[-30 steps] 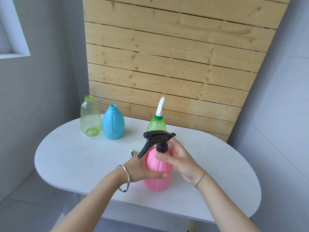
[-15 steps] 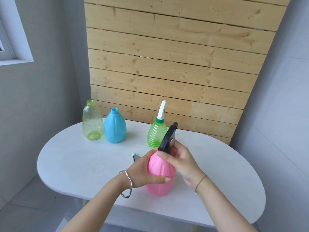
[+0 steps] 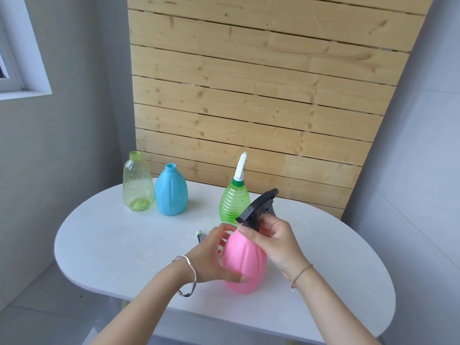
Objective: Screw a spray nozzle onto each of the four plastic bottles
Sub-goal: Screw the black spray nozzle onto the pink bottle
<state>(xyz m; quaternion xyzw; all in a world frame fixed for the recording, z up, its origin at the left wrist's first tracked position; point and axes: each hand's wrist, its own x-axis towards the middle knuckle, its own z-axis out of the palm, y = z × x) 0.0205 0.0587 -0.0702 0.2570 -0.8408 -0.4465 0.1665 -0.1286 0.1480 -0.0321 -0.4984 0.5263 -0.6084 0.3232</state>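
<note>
A pink bottle stands upright near the front of the white table. My left hand wraps its left side. A black spray nozzle sits on its neck, head pointing away to the upper right, and my right hand pinches the nozzle's collar. Behind it stands a ribbed green bottle with a white and green nozzle on top. At the back left stand a clear yellow-green bottle and a blue bottle, both with bare necks.
A small loose nozzle part lies on the table just left of my left hand, mostly hidden. A wooden slat panel rises behind the table. Grey walls stand on both sides, with a window at the upper left.
The black nozzle's head has swung from pointing left to pointing away and to the right under my right hand. My left hand kept holding the pink bottle.
</note>
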